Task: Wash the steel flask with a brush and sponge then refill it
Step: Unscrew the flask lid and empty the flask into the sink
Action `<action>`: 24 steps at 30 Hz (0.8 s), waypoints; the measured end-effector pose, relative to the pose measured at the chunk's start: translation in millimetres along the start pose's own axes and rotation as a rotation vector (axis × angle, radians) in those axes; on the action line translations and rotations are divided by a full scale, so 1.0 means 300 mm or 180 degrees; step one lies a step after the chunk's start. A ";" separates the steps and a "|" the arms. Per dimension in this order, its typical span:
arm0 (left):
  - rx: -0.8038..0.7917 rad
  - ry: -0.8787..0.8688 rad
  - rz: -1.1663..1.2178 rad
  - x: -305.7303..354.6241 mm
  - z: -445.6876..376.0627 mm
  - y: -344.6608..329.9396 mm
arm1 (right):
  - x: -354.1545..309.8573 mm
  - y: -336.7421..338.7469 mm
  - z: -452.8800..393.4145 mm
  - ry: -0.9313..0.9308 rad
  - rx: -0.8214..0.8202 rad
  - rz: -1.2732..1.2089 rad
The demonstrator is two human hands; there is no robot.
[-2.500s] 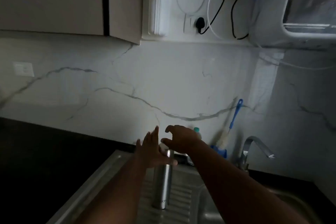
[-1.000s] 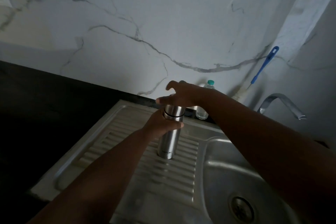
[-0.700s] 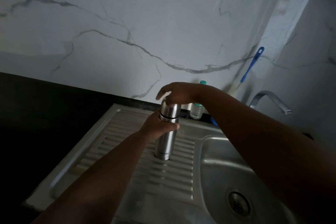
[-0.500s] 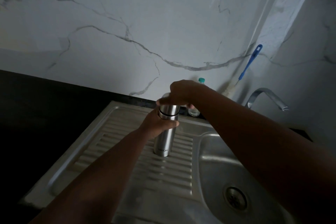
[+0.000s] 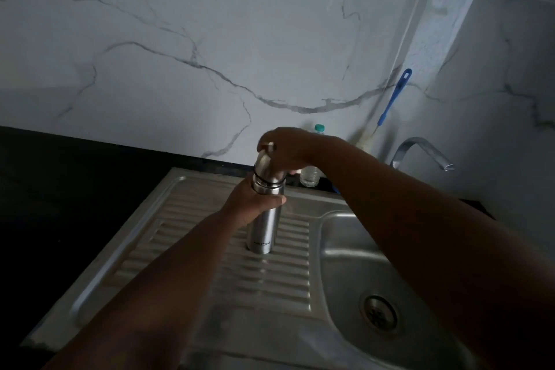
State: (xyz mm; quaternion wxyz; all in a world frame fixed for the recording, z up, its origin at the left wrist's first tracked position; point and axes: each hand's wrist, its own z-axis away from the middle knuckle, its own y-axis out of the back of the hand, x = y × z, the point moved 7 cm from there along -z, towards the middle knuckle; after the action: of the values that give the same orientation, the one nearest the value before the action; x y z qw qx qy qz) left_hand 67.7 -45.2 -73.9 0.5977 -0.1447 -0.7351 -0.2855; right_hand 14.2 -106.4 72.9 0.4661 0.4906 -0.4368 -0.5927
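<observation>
The steel flask [image 5: 264, 233] stands upright on the ribbed drainboard [image 5: 192, 237] of the steel sink. My left hand [image 5: 250, 201] grips its body just below the black ring. My right hand [image 5: 283, 149] is curled over the flask's cap [image 5: 265, 170] from above and grips it. A blue-handled bottle brush [image 5: 395, 96] leans against the marble wall behind the tap. No sponge shows in this view.
The sink bowl [image 5: 354, 252] with its drain [image 5: 380, 313] lies to the right of the drainboard. A curved tap [image 5: 420, 150] rises at the back right. A small clear bottle [image 5: 310, 173] with a green cap stands by the wall. Dark counter [image 5: 75, 189] spreads left.
My hands reached the flask and took hold, left on the body, right on the cap. The view tilted down toward the sink. My right hand has turned on the cap since half a second ago.
</observation>
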 end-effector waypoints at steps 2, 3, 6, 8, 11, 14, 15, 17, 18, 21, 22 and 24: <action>-0.0090 0.0030 -0.0022 0.002 -0.003 -0.002 | -0.004 0.057 0.018 0.0175 0.0349 -0.0118; -0.0149 0.0019 -0.0041 0.007 -0.001 -0.005 | -0.001 0.079 0.032 0.0219 0.0498 -0.0264; -0.0247 -0.0010 -0.0037 0.016 0.011 -0.007 | 0.022 0.098 0.102 0.0116 0.0678 -0.0865; -0.0296 -0.0064 -0.0037 0.033 0.022 -0.010 | 0.031 0.053 0.168 -0.0027 0.0619 -0.0997; -0.0392 -0.0167 -0.0140 0.057 0.024 -0.021 | 0.034 -0.071 0.262 -0.0200 0.0410 -0.1186; -0.0466 -0.0083 -0.0141 0.066 0.031 -0.018 | 0.021 -0.247 0.341 -0.0375 -0.0204 -0.1046; -0.0489 -0.0015 -0.0063 0.063 0.033 -0.017 | 0.023 -0.317 0.361 -0.0451 -0.0419 -0.0939; -0.0526 0.0269 -0.0050 0.046 0.042 -0.016 | 0.038 -0.456 0.397 -0.0625 -0.0783 -0.0747; -0.0524 0.0423 -0.0047 0.030 0.041 -0.015 | 0.046 -0.519 0.414 -0.0704 -0.0899 -0.0667; -0.0483 0.0685 -0.0081 0.009 0.039 -0.007 | 0.082 -0.665 0.457 -0.0981 -0.1021 -0.0649; -0.0495 0.0688 -0.0054 0.013 0.041 -0.008 | 0.088 -0.696 0.470 -0.1045 -0.1016 -0.0686; -0.0554 0.0680 -0.0066 0.021 0.044 -0.006 | 0.093 -0.746 0.486 -0.1158 -0.0963 -0.0773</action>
State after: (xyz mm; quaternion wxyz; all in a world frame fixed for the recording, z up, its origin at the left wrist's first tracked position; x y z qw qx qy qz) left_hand 54.7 -39.6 -69.9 0.6548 -0.1572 -0.6411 -0.3681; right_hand -160.0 -83.8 -130.1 0.3734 0.3495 -0.3578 -0.7812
